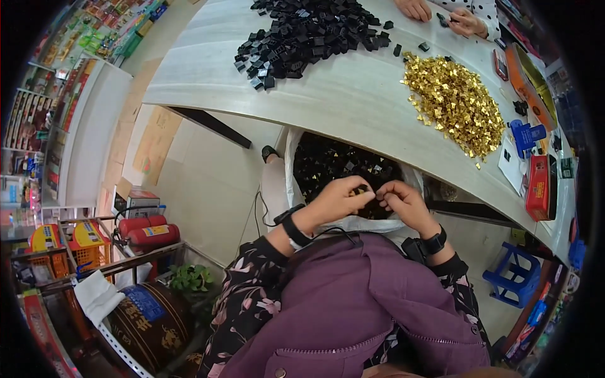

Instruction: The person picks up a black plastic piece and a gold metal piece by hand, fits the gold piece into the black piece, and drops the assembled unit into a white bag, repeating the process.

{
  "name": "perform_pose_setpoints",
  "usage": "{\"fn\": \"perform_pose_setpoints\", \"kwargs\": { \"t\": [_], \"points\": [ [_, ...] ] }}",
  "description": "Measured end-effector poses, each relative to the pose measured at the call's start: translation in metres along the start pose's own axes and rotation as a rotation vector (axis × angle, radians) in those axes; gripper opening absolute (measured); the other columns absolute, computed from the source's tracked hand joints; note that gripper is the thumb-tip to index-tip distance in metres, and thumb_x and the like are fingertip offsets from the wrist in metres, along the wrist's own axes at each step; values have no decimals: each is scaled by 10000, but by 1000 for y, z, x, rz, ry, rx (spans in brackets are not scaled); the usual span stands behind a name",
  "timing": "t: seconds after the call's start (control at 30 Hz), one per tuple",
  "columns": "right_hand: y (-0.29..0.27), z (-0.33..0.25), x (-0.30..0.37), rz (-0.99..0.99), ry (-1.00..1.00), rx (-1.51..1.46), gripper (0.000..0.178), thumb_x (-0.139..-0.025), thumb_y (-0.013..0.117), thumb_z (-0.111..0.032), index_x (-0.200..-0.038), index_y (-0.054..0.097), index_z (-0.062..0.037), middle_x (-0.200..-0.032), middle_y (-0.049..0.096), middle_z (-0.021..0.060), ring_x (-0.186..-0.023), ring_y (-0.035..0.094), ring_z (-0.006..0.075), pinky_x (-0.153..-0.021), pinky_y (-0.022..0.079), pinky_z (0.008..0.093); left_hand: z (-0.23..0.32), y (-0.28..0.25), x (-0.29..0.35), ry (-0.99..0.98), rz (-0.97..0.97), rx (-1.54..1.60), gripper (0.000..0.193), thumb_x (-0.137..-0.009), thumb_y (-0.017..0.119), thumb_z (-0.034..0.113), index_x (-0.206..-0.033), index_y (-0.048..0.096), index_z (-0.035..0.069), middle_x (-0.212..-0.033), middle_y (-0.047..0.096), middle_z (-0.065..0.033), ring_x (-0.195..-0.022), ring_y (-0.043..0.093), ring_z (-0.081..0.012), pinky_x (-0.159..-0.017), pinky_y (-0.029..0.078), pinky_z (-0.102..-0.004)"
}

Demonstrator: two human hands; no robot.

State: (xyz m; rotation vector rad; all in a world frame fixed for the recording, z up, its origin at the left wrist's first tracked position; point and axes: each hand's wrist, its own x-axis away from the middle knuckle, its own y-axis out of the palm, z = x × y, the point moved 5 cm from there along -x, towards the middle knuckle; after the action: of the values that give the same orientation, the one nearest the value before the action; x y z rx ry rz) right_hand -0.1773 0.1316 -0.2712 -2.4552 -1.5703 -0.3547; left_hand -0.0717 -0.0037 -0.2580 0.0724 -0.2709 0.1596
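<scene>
My left hand (343, 200) is closed over the mouth of a white sack (290, 165), with a small black-and-gold piece (359, 189) partly showing between its fingers. Close beside it, my right hand (404, 201) is pinched, fingertips almost meeting the left thumb; what it holds, if anything, is too small to make out. Below both hands, the sack contains many small black pieces (334, 156) flecked with gold. On the table (283, 104) lie a heap of small black box-shaped parts (309, 44) and a heap of shiny gold metal bits (457, 97).
Across the table, another person's hands (465, 22) hold a small dark piece. A red tin (539, 188), an orange container (528, 82) and a blue object (526, 137) stand at the table's right. A blue stool (513, 274) is at right, red fire extinguishers (151, 234) at left.
</scene>
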Motion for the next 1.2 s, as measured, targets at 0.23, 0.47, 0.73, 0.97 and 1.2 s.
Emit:
{"fn": "perform_pose_setpoints", "kwargs": {
  "t": [0.23,0.47,0.73,0.97,1.2],
  "points": [
    [4,2,-2,-100,-205,349,166,-811,443,25,-860,600,3,-843,576,64,-743,601,146,-670,486,259,5,-76,7,-63,265,-602,333,-857,597,337,-951,606,17,-719,631,-99,-618,608,-198,-575,480,-301],
    [4,-3,-2,-23,-268,455,141,-781,499,-18,-852,619,-36,-834,615,85,-777,608,237,-691,485,311,-4,-88,-26,-127,-22,-1108,337,-846,562,310,-1015,614,23,-876,647,-193,-827,612,-360,-719,487,-417],
    [4,-1,-2,-27,-374,487,142,-809,510,-30,-885,631,-32,-855,604,77,-766,613,201,-657,490,298,-55,-121,-86,345,416,-1507,340,-806,486,141,-1105,609,40,-1082,612,-195,-1015,564,-372,-887,429,-456],
    [6,-9,7,-63,-345,458,146,-818,534,-54,-915,643,-44,-865,618,78,-757,621,200,-665,494,298,-37,-108,-84,228,367,-1459,401,-805,473,165,-1173,562,32,-1176,561,-212,-1119,504,-375,-969,381,-447],
    [1,-133,19,-130,-496,455,157,-836,546,-110,-958,640,-77,-872,640,91,-785,625,231,-694,495,324,-29,-115,-59,300,345,-1417,410,-781,522,164,-1166,566,31,-1121,595,-186,-1028,546,-383,-918,412,-458]
  ]
}}
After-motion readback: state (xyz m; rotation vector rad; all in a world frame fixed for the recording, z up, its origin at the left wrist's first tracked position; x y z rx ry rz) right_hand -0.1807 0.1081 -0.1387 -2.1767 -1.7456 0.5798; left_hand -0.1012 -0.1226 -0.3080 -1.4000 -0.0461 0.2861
